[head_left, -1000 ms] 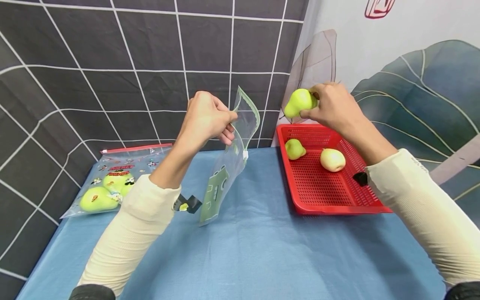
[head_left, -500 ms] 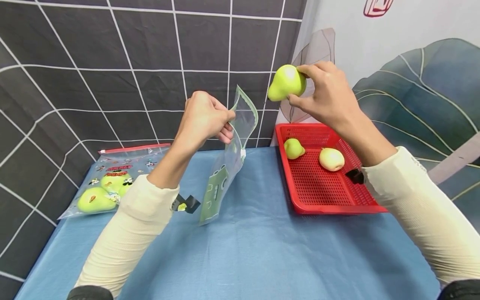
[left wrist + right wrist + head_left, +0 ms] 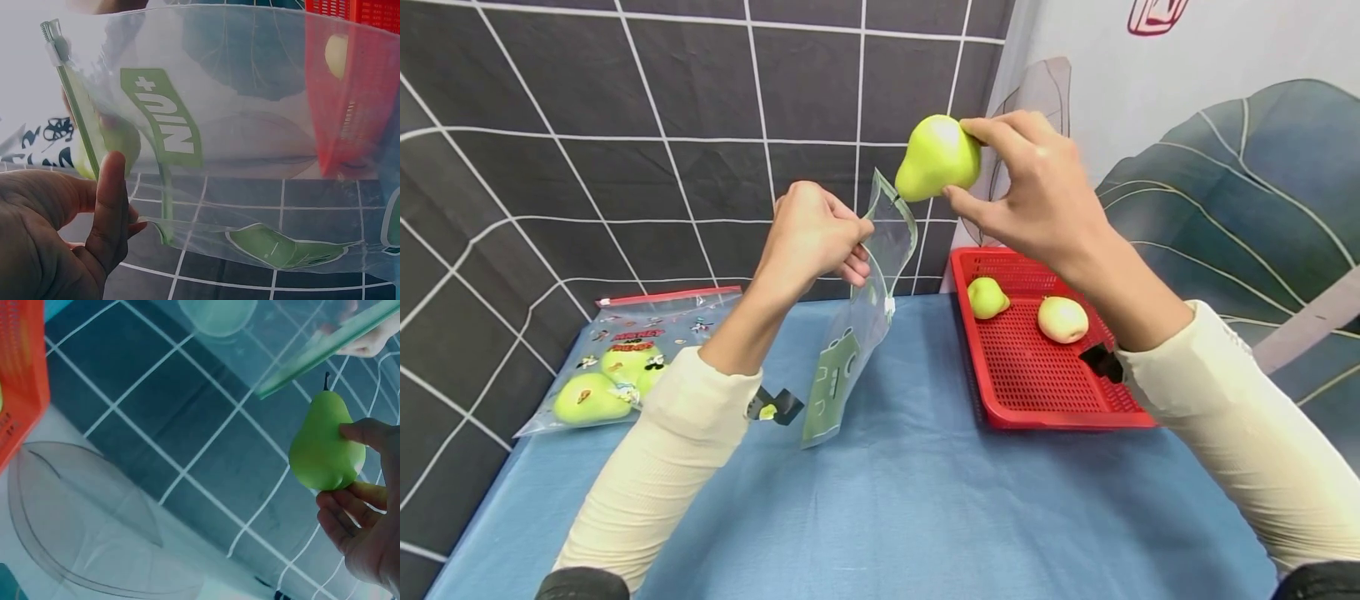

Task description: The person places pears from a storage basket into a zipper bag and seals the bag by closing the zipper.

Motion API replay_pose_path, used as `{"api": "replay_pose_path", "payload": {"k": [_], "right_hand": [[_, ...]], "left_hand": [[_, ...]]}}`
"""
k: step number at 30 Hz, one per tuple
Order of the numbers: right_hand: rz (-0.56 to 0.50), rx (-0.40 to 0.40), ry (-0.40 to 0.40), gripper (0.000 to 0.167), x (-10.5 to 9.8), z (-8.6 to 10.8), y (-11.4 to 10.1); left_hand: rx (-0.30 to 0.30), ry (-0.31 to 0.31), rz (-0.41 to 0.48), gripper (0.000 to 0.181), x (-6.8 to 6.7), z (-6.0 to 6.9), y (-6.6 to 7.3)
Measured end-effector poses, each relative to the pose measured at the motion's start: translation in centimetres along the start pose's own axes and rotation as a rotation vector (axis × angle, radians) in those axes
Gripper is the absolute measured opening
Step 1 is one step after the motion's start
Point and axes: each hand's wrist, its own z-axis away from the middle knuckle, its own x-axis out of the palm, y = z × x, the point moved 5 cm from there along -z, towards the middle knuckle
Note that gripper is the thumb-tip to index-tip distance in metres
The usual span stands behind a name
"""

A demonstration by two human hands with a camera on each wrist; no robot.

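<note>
My left hand (image 3: 816, 233) pinches the edge of a clear zip bag (image 3: 880, 275) with green trim, which hangs with its mouth gaping at the top. The white slider (image 3: 890, 306) sits partway along that edge. My right hand (image 3: 1037, 183) holds a green pear (image 3: 938, 158) by its broad end, thumb on one side and fingers on the other. The pear's stem points down toward the bag's mouth, just above and beside it. In the right wrist view the pear (image 3: 326, 444) appears apart from the bag's green edge (image 3: 331, 353).
At right stands a red basket (image 3: 1075, 419) holding a green pear (image 3: 987, 297) and a pale round fruit (image 3: 1063, 320). Another clear zip bag (image 3: 677, 312) with a red top lies at left with green fruit inside. A blue cloth (image 3: 925, 517) covers the table before a dark gridded wall.
My right hand has lifted the pear from above the basket and carried it left to the bag's mouth. The left hand and the bag have stayed nearly still.
</note>
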Motion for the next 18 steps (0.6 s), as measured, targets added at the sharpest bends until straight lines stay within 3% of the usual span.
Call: {"api": "replay_pose_path", "payload": {"k": [8,18], "right_hand": [[-0.025,-0.035,-0.114,0.059,1.5,0.0,-1.9],[-0.032,-0.044,-0.269,0.061,3.3,-0.2,-2.6]], "left_hand": [[0.006,0.008,0.004,0.014,0.1,0.0,0.1],[0.015,0.011,-0.010,0.018,0.2,-0.1,0.0]]}}
